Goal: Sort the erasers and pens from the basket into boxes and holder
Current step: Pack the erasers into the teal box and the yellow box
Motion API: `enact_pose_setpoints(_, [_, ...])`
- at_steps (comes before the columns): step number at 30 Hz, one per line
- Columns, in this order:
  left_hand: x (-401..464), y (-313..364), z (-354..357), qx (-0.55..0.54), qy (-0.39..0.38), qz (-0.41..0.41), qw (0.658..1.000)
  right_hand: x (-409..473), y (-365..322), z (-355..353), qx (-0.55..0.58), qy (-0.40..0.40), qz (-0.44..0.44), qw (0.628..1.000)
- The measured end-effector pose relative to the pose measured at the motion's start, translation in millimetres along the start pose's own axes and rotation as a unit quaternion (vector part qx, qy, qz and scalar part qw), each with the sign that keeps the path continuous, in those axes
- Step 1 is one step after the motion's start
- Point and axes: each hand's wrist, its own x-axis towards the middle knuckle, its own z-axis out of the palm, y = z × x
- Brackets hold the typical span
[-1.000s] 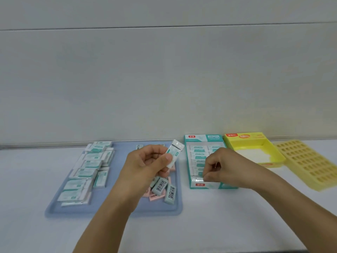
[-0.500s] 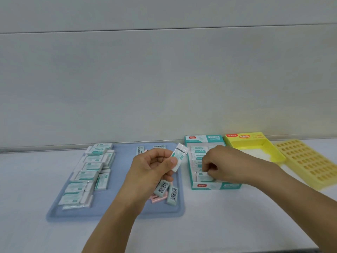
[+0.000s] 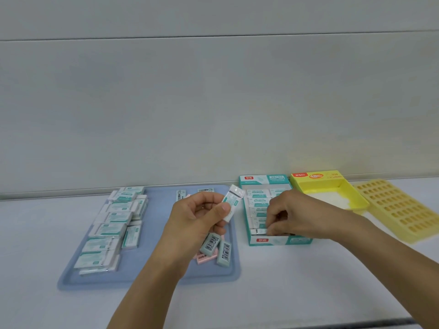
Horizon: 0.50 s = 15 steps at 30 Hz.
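A pale wall stands behind a white surface [image 3: 273, 281]. On it lies a blue tray [image 3: 154, 279], with a teal box [image 3: 268, 241], a yellow box [image 3: 356, 200] and a yellow holder [image 3: 401, 207] in a row to its right.

The left hand [image 3: 197, 219] holds a wrapped eraser [image 3: 231, 200] up over the tray, pinched between thumb and fingers. It sits a bit higher than a second ago.

The right hand [image 3: 292, 212] has moved from the front edge of the teal box to inside it. Its fingers are curled down onto an eraser in the front row [image 3: 259, 231]. I cannot tell if they pinch it or just press it.

A stack of wrapped erasers [image 3: 111, 226] fills the left side of the tray. A few loose green and pink erasers [image 3: 213, 248] lie near the left wrist, partly hidden by it. The writing on the boxes is too blurry to read.
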Motion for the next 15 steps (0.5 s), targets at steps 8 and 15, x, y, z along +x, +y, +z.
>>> enact_pose_setpoints(8, [0.2,-0.2,-2.3,0.001,0.004,0.005,1.0,-0.9,-1.1,0.5,0.028,0.004,0.013,1.0])
enact_pose_setpoints(15, [1.4,-1.4,2.1,-0.005,-0.002,-0.003,1.0,4.1,-6.8,-2.0,-0.002,-0.013,0.049,0.999])
